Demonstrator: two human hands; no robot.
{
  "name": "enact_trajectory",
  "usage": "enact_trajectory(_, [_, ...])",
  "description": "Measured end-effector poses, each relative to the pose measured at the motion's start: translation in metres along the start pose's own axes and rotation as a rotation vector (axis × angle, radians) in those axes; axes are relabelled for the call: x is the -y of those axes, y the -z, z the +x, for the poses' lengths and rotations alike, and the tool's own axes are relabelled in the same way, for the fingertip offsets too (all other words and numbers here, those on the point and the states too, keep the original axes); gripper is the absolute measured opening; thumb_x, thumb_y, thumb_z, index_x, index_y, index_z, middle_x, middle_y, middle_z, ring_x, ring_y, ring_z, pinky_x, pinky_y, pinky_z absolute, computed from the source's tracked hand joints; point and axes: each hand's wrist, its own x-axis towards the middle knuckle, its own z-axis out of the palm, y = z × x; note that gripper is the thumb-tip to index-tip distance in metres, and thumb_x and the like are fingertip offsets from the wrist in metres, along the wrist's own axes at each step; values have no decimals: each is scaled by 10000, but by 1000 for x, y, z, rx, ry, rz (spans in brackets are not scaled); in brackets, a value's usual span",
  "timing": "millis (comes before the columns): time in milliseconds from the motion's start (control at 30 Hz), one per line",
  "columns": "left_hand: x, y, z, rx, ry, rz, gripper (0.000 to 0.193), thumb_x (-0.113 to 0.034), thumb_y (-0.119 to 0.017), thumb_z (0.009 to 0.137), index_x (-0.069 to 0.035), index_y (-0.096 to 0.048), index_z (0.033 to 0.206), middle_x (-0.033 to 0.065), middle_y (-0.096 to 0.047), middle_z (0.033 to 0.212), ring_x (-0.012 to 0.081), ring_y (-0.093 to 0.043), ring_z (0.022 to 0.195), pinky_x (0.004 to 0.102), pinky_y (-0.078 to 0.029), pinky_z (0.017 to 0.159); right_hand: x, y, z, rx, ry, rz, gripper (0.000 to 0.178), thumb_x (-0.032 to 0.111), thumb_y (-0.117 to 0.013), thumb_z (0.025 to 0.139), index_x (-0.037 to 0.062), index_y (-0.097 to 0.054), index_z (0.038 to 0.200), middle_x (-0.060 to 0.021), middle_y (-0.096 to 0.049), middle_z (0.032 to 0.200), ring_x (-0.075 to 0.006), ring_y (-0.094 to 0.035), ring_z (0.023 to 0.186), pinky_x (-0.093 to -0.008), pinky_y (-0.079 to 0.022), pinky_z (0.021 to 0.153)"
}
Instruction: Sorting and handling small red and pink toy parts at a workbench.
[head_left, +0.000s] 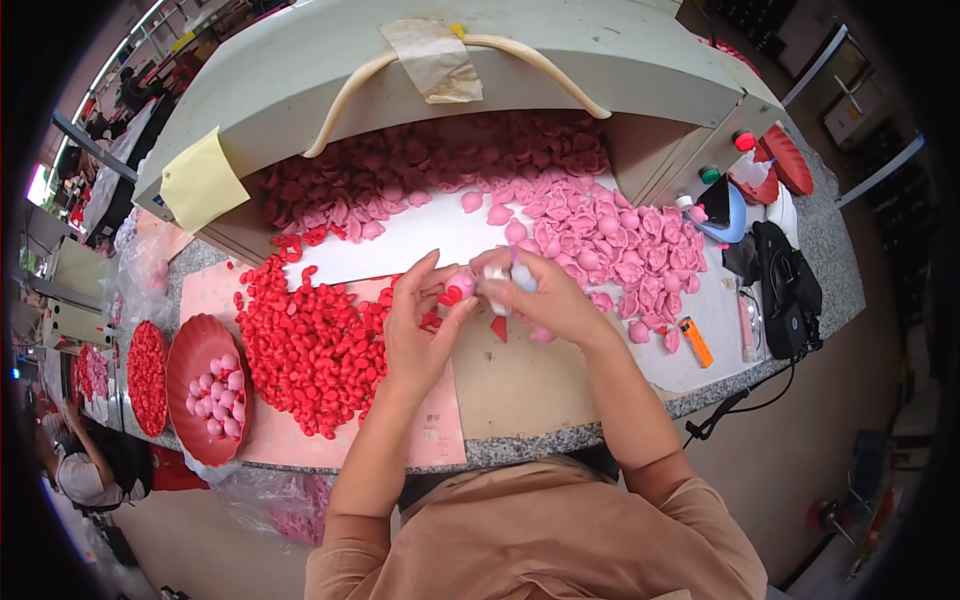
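Between the fingertips of my left hand [420,318] is a small pink ball-shaped piece [462,281] with a glossy red piece [451,297] against its lower side. My right hand [560,300] is closed around a small whitish squeeze bottle [522,276] with a purple tip, held close beside the pink piece. Beside my left wrist spreads a heap of small red pieces [310,350]. Pink cup-like pieces and balls [600,235] lie piled beyond my right hand. A small red pointed scrap [499,328] rests on the board below my hands.
A grey machine housing [640,75] arches over the far side, with more pink pieces under it. At left stand a red scalloped bowl [190,350] of pink balls and a tray of red pieces [147,375]. An orange lighter-like object [695,342] and black bag [785,285] lie right.
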Motion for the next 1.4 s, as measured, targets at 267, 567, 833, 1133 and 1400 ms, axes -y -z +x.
enact_trajectory(267, [6,2,0,-38,-24,126,361,-11,-692,772,-2,-548,1103,132,-601,1120,178,-601,988,262,-513,766,-8,4,3,-57,300,-51,264,133,-630,861,30,-592,1101,-40,-625,1022,-128,-604,907,-249,-489,786])
enact_trajectory(567, [1,-3,2,-51,101,-220,274,38,-642,801,8,-539,1054,125,-554,1149,176,-587,1006,271,-518,817,-17,-10,7,25,145,276,286,106,-618,867,10,-560,1131,-33,-628,968,-73,-592,832,-212,-485,706])
enact_trajectory(833, [-6,2,4,29,180,-429,289,96,-601,805,36,-516,1075,103,-520,1127,179,-567,1029,297,-494,901,-16,-13,5,68,210,266,311,87,-575,891,-4,-518,1183,-70,-606,1038,-110,-585,922,-219,-481,731])
enact_trajectory(1133, [-1,7,2,55,131,-402,291,95,-609,796,26,-531,1068,108,-516,1124,180,-552,1038,311,-489,906,-25,-17,8,22,439,115,271,44,-589,870,-1,-546,1133,-68,-541,1093,-137,-565,987,-262,-485,822])
enact_trajectory(1400, [-1,10,3,99,118,-391,304,93,-615,791,23,-521,1071,116,-504,1124,179,-537,1045,312,-482,902,-21,-26,5,-10,424,280,247,83,-600,873,7,-568,1106,-63,-536,1055,-113,-569,887,-244,-493,738])
